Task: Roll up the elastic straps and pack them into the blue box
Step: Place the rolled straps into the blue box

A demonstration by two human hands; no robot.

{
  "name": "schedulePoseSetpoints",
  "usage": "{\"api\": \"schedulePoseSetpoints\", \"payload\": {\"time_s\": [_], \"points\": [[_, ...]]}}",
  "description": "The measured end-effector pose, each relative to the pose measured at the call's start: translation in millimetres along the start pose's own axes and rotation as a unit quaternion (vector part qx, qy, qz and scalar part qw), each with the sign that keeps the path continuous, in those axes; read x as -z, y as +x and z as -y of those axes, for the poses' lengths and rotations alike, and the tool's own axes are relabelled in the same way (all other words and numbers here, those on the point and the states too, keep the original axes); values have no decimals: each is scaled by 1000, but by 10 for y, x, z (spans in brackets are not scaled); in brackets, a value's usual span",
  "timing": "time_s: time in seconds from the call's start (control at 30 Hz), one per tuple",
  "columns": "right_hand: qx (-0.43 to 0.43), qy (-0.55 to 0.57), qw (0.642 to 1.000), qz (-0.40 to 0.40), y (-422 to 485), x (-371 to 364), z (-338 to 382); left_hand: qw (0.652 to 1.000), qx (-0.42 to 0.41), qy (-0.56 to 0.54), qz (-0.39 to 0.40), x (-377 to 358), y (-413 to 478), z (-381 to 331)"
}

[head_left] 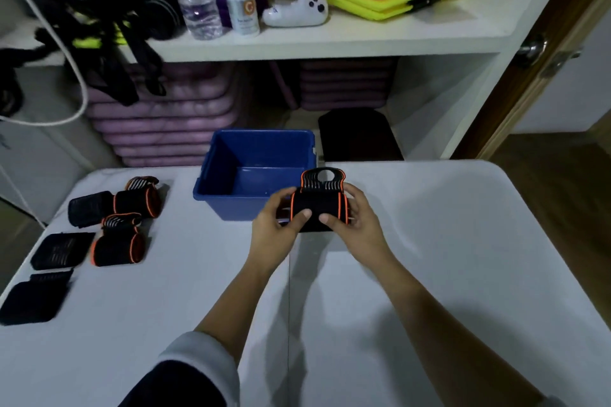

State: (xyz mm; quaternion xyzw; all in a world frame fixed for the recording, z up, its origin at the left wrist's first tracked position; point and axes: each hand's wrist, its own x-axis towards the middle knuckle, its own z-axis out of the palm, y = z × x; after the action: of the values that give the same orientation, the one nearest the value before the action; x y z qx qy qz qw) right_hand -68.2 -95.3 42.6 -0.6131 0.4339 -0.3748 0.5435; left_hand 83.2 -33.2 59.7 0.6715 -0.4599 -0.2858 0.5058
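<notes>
White table point(429, 258) as work surface. At its far edge, blue box point(231, 205), mouth up and just behind the hands, likely parked there so a finished roll drops straight in; nothing visible inside. Off to the left, well apart from the box, a rolled strap point(137, 201) and a second rolled strap point(117, 248), both orange-trimmed, among flat black pieces point(61, 249), seemingly queued for packing.

Above the table, just in front of the box wall, the elastic strap point(317, 201) held in both hands: left hand point(274, 225) curled round its left end, right hand point(360, 218) round its right end, thumbs pressing the near face, fingers behind. Probably clamped from both ends to stop the springy roll unwinding.

Roll axis lying left to right, parallel to the box's near wall; looped tab point(324, 177) sticking up and away, toward the box.
</notes>
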Motion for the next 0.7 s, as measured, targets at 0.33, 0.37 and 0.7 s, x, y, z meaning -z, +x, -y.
{"api": "schedulePoseSetpoints", "payload": {"time_s": [0.33,0.37,0.7], "points": [[43,54,997,20,757,-666,485,997,-13,44,-55,670,777,-86],[38,56,998,17,838,-759,463,997,-6,50,-52,734,864,-48],[-105,84,990,32,1492,-1466,10,985,-12,171,13,1302,1566,612]]}}
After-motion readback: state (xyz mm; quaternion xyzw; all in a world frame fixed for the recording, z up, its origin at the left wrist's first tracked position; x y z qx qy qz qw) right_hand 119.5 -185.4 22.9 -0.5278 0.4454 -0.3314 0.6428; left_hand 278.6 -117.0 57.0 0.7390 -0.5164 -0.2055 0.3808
